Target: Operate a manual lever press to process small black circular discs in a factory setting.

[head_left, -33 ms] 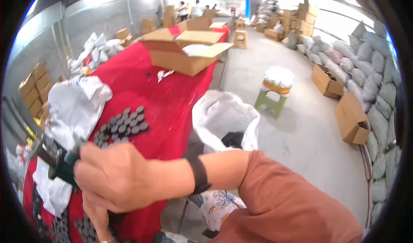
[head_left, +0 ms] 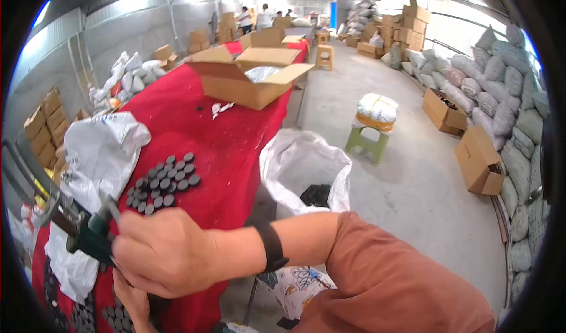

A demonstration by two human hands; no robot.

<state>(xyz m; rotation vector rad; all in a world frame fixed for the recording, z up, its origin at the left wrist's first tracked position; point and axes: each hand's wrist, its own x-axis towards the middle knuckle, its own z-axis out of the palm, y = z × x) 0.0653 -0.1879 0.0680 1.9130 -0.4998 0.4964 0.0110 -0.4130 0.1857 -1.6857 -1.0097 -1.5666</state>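
Note:
My right hand (head_left: 168, 253) is curled into a fist against a dark green hand press (head_left: 94, 236) with metal parts, at the left of the red-covered table (head_left: 230, 127). A short grey piece (head_left: 111, 209) sticks up beside the knuckles; what the fist holds is hidden. Below it, my left hand (head_left: 132, 300) reaches up under the press, its fingers covered by the right hand. Small dark grey round pieces (head_left: 168, 177) lie loose on the red cloth beyond my right hand. More such pieces (head_left: 118, 318) lie near my left wrist.
White sacks (head_left: 106, 150) lie behind the press. An open carton (head_left: 242, 88) stands farther along the table. Right of the table is an open white sack (head_left: 274, 165) with dark contents. A green stool (head_left: 368, 144) bears a white bundle. Cartons (head_left: 480, 162) and stacked bags (head_left: 519, 156) line the right.
The view has shifted slightly. My right hand sits a little farther right and lower in the picture, still a fist at the press. The loose round pieces show more fully.

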